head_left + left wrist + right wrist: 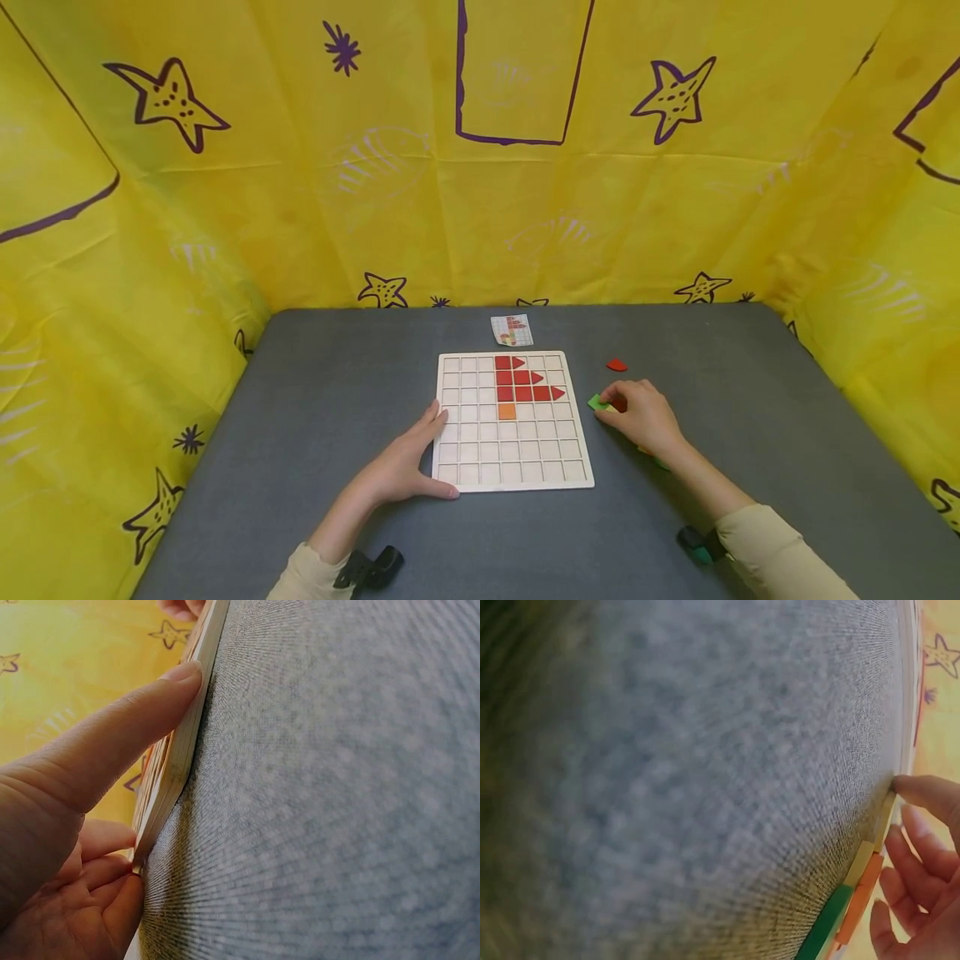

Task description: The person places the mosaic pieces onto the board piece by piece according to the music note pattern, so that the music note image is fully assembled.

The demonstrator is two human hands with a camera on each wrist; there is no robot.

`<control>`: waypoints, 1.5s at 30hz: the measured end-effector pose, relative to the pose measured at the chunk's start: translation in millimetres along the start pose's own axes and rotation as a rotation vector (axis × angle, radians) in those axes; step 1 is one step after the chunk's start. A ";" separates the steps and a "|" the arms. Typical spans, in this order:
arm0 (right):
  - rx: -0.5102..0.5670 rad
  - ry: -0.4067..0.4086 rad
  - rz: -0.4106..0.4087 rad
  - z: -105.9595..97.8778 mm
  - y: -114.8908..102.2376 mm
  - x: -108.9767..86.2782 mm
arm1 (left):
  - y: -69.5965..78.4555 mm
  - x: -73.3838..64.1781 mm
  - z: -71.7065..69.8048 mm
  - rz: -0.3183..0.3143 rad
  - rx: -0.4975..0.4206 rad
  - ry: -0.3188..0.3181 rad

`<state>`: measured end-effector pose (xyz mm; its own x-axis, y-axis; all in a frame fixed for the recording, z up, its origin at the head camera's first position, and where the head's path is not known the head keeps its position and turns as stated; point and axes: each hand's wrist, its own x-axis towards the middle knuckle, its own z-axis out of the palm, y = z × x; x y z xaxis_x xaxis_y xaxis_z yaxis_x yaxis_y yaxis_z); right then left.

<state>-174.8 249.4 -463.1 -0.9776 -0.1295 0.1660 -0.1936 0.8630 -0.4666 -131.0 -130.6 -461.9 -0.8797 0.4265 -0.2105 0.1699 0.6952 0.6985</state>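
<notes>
A white wooden grid board (468, 454) lies flat in the middle. Three rows of red squares, each ending in a red triangle (557, 392), fill part of its upper right, with an orange square (507, 411) below them. My left hand (405, 462) rests at its near left corner, thumb straight along the front edge, fingers against the left side. Right of the board, my right hand (645, 417) pinches a yellow piece (886, 814) at table level, close to a light green piece (597, 402). Under that hand, a dark green piece (826, 922) and an orange piece (861, 896) are partly hidden.
Behind the board lies a small pattern card (512, 330) with a coloured grid picture. A red rounded piece (617, 365) lies beyond my right hand. Yellow printed cloth (420, 225) surrounds the grey table (337, 367) at the back and sides.
</notes>
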 end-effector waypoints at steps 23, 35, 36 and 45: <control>0.296 -0.214 -0.099 36.9 -71.9 3.4 | 0.0 0.0 -0.7 -0.001 -0.002 0.003; 0.217 -0.199 -0.397 47.9 -89.5 9.1 | 0.2 -0.4 -0.2 0.008 0.005 0.007; 0.217 -0.195 -0.414 48.0 -90.2 9.4 | 0.2 -0.4 -0.2 0.007 0.007 0.007; 0.210 -0.206 -0.448 48.4 -94.2 10.5 | -0.3 0.7 0.0 -0.007 0.011 0.003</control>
<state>-170.8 143.2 -459.5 -0.7872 -0.5744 0.2246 -0.5875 0.5875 -0.5566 -131.7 -130.4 -462.2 -0.8821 0.4201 -0.2131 0.1687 0.7041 0.6898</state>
